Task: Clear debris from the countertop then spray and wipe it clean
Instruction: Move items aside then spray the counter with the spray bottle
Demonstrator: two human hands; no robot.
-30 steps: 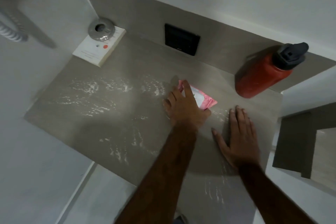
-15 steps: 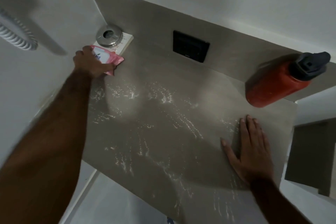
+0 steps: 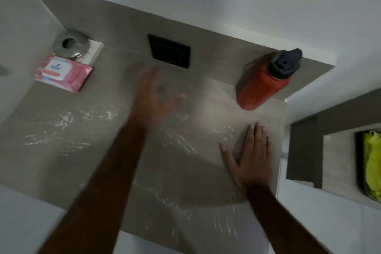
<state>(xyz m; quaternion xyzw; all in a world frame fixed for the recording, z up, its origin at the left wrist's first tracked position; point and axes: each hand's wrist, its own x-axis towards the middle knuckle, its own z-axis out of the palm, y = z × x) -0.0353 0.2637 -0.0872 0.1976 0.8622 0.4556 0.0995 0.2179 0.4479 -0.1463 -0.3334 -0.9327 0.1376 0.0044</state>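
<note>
Both hands empty over the streaked desk (image 3: 82,161).
Red bottle (image 3: 261,86), capped, at back right corner; pink wipes pack (image 3: 61,72) back left; left grip (image 3: 156,99) blurred, spread wide; right grip (image 3: 251,159) flat.

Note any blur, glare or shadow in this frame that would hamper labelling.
Head view: the left hand is motion-blurred, its fingers indistinct; the right hand is sharp, flat on the countertop. Dim light; the arms cast a broad shadow, glare flecks the counter, and wide-angle distortion tilts the bottle.
</note>
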